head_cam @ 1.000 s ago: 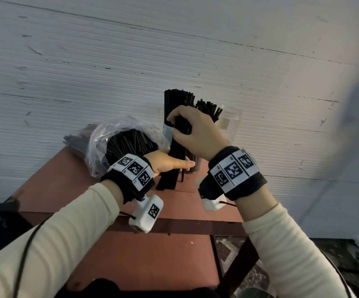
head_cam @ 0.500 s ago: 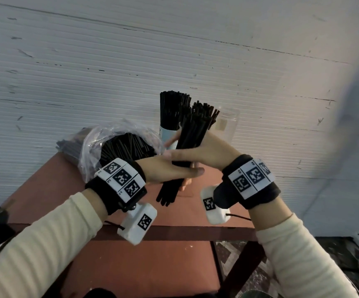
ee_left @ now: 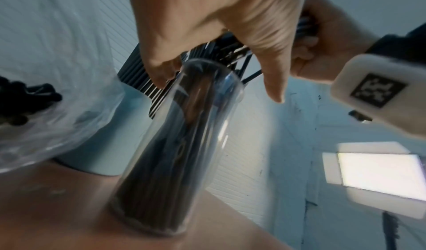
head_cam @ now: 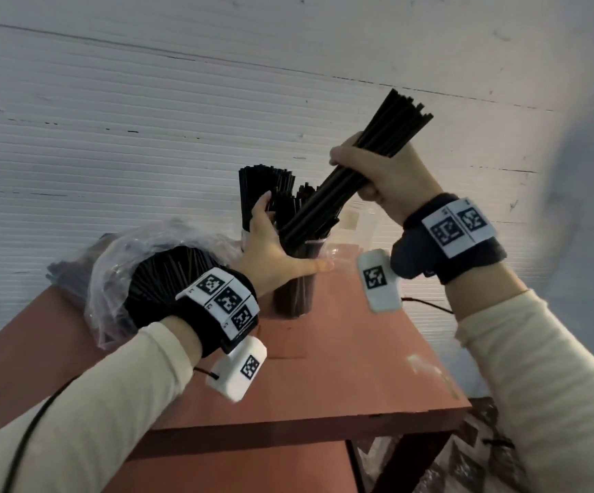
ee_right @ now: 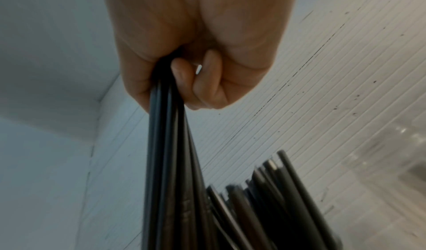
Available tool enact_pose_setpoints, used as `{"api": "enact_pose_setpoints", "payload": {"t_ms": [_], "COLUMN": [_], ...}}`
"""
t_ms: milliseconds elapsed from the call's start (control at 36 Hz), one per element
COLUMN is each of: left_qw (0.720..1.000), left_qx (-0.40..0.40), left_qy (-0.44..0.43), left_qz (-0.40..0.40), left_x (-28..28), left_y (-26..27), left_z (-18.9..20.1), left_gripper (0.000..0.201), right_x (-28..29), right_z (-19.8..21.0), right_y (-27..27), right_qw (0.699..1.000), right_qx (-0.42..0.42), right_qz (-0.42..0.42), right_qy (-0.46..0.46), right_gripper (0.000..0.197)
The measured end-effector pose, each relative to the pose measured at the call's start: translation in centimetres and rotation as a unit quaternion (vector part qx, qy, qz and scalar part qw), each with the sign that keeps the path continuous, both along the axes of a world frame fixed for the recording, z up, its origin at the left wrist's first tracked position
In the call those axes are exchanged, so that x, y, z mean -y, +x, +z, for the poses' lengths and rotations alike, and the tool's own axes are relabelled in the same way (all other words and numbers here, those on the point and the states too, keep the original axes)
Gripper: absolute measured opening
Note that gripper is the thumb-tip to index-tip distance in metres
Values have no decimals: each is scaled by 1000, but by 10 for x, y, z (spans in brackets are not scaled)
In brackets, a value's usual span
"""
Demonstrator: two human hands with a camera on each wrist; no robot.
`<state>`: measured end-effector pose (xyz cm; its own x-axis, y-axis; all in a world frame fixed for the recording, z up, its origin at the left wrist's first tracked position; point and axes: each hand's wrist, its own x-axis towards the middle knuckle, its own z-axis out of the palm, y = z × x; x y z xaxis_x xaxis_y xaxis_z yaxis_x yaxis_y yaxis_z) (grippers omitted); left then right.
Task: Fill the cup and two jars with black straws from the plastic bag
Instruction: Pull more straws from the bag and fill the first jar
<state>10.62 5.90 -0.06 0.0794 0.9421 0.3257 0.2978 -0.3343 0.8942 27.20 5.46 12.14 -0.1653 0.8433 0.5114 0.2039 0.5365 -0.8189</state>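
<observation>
Right hand [head_cam: 382,176] raised above the worktop [head_cam: 341,368], grip clenched around a bundle of black straws [head_cam: 359,165]. Bundle tilted, upper ends fanned toward the white ribbed wall [head_cam: 146,101], lower ends reaching down into the mouth of a clear jar [head_cam: 293,279]. Same fist seen from the right wrist [ee_right: 193,57], fingers curled tight about the dark stems [ee_right: 168,163].

Left hand [head_cam: 274,254] at that clear jar, thumb stretched along its front near the rim, fingers up among the straws already standing inside. From the left wrist [ee_left: 207,26], fingertips [ee_left: 161,75] at the jar's rim [ee_left: 207,66]; thumb straight and pointing down beside the glass. Grip loose, not closed round the jar [ee_left: 175,153], which stands upright on the reddish worktop, packed with black straws.

Just behind and left of the jar, a pale cup [head_cam: 244,236] holding a dense upright sheaf of straws [head_cam: 263,186]. To the right of the jar, a second clear container [head_cam: 356,225], mostly hidden, contents impossible to tell.

Plastic bag [head_cam: 118,275] lying on the worktop's left side, touching the left wristband, open end facing the camera and crowded with black straws [head_cam: 167,275].

No readable brand or writing anywhere; only black-and-white square coded markers on both wristbands [head_cam: 455,225] and on the white wrist camera housings [head_cam: 377,279]. A pale rectangular patch on the second container, too blurred to read.
</observation>
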Motion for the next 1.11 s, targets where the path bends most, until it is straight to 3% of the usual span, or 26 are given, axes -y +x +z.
{"api": "enact_pose_setpoints", "payload": {"t_ms": [83,278,417,583,639,694,750,778,861,917,1028,1111], "left_qw": [999,998,997,998,998,998,998,998,998,998,998,998], "left_qx": [-32,-53,-66,-54,-54,-53,-52,-51,-54,-56,-59,-54], "left_qy": [0,-26,-38,-37,-34,-30,-25,-24,-19,-19,-19,-23], "left_qz": [-11,-13,-5,-21,-27,-27,-24,-22,-19,-22,-25,-15], "left_x": [-10,-29,-29,-28,-28,-28,-28,-28,-27,-26,-27,-28], "left_y": [4,-4,-7,-8,-8,-8,-8,-8,-7,-7,-8,-7], "left_z": [1,-2,0,-2,-2,-2,-3,-3,-2,-2,-3,-3], "left_gripper": [146,105,91,90,92,95,95,94,91,91,91,93], "right_x": [-15,-42,-54,-59,-61,-61,-62,-60,-48,-40,-38,-39], "right_z": [11,17,18,2,-6,-17,-26,-29,-30,-25,-20,-28], "right_y": [7,12,12,2,-2,-4,-5,-4,-6,-9,-17,-21], "right_qw": [1000,999,994,972,957,944,941,949,974,967,925,901], "right_qx": [-19,42,93,234,287,325,328,303,186,152,248,349], "right_qz": [-1,-24,-49,-34,-37,-47,-76,-84,-100,-102,-88,-86], "right_qy": [-17,-19,-11,4,-2,-27,-37,-26,84,176,275,243], "right_gripper": [17,12,15,19,30,57,82,83,71,71,52,36]}}
